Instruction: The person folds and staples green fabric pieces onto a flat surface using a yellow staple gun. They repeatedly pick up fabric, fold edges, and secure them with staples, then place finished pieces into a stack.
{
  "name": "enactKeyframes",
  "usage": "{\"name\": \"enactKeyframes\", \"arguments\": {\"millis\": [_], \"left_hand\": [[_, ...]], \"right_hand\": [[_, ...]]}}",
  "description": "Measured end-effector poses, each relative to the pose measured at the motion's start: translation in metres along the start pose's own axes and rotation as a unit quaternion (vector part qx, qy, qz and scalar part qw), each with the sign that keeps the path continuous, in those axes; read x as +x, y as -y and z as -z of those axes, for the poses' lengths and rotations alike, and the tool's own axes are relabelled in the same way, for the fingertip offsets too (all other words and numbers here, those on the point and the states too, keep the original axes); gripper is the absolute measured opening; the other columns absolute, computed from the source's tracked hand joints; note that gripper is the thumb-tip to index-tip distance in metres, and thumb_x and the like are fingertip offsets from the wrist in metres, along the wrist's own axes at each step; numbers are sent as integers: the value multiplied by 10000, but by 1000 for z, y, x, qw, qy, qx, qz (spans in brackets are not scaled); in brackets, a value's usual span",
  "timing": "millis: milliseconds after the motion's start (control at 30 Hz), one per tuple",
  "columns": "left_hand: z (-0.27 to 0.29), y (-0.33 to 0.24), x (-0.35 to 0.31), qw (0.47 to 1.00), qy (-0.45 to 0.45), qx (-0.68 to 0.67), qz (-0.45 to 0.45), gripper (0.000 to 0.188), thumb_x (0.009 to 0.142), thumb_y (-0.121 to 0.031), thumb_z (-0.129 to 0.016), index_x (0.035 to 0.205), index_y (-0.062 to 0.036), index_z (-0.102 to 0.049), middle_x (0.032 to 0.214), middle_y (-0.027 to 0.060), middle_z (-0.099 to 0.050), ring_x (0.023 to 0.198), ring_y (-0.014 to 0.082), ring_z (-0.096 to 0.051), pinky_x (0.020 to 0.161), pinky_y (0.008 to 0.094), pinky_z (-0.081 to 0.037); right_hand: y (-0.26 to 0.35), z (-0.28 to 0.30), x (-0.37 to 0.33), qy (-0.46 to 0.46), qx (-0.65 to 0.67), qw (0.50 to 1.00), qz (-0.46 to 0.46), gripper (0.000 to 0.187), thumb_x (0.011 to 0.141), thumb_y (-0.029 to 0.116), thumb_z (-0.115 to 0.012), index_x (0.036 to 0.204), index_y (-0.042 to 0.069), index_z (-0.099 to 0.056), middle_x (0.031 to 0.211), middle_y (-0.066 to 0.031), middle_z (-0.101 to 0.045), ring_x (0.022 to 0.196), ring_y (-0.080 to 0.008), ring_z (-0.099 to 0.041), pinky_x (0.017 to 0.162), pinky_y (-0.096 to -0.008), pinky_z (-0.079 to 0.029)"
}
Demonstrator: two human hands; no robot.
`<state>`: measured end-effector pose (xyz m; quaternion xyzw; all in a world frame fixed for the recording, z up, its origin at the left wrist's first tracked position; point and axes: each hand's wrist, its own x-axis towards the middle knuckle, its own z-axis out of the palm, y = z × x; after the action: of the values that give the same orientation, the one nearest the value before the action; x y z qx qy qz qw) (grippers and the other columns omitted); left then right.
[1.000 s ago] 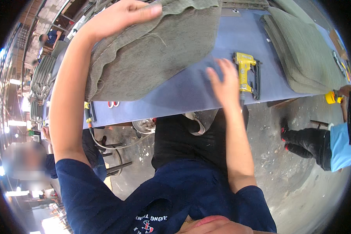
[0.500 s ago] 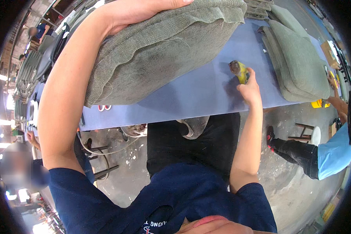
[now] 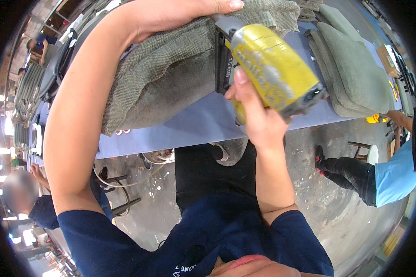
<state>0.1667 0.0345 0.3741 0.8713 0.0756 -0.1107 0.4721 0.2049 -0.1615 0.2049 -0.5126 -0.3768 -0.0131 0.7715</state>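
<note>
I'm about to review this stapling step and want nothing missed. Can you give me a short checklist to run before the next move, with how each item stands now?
1. Right hand has a firm grip on the yellow tool: ok, fingers wrap its handle.
2. Left hand steadies the grey cushion: ok, it lies flat across the top edge.
3. Tool nose set against the cushion: ok, it meets the fabric near the upper edge.
4. Left fingers clear of the tool nose: not ok, fingertips lie close beside it.
5. Cushion resting on the blue table: ok.
6. Finger on the trigger: cannot tell, hidden by the tool body.
</note>
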Motion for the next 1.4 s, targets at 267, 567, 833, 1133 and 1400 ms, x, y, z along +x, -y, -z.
{"name": "enactKeyframes", "arguments": {"millis": [267,567,833,1133,1400], "left_hand": [[-3,-5,-4,1000,19,-5,1,667,1115,-525,-538,1497,20,-596,1554,179,-581,1406,241,-538,1222,358,-381],[0,-9,-5,998,6,53,15,728,1101,-570,-531,1557,-2,-535,1657,195,-471,1529,302,-436,1287,396,-308],[1,-4,0,1000,14,8,13,705,1107,-560,-524,1535,-1,-549,1616,187,-504,1476,285,-473,1247,388,-351],[-7,-4,1,997,-2,-66,30,665,1117,-538,-520,1499,2,-579,1551,173,-564,1392,253,-540,1186,371,-418],[-17,-9,-5,988,-44,-139,51,632,1125,-519,-517,1467,5,-606,1493,160,-617,1317,224,-600,1132,356,-477]], "right_hand": [[-13,-2,-3,-64,-32,997,-30,261,876,-10,-833,1125,-42,-761,1047,-122,-807,934,-200,-784,854,-329,-599],[-12,-1,7,-21,-96,995,21,261,880,-4,-840,1127,-38,-763,1067,-114,-807,939,-193,-783,851,-328,-603],[-8,-3,4,-33,-108,993,-45,257,873,-12,-834,1119,-37,-764,1048,-127,-805,927,-211,-788,842,-334,-604],[-9,3,2,12,-155,986,-65,222,879,4,-825,1095,-16,-776,1030,-132,-805,912,-247,-791,817,-351,-601],[-12,8,3,-8,-135,990,32,211,894,22,-821,1098,-9,-779,1015,-123,-809,907,-248,-793,822,-350,-604]]}}
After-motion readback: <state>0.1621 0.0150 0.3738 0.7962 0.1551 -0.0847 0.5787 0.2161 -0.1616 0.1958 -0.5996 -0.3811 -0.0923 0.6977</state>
